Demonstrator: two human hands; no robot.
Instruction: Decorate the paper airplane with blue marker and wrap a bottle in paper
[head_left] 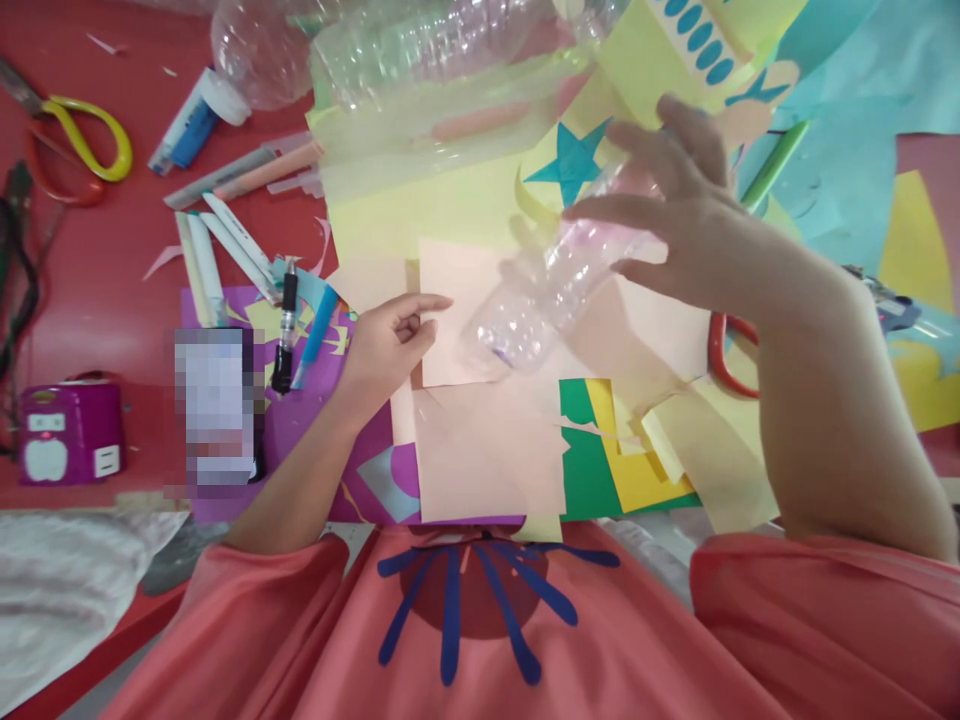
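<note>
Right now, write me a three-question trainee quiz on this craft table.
1. True or false: the right hand holds a clear plastic bottle.
2. What does the left hand rest on?
A. scissors
B. peach paper
C. a marker
3. Fill in: the yellow-handled scissors lie at the far ____ of the red table.

Key:
1. True; the fingers wrap the bottle above the paper.
2. B; the hand lies at the edge of the peach paper.
3. Left.
</note>
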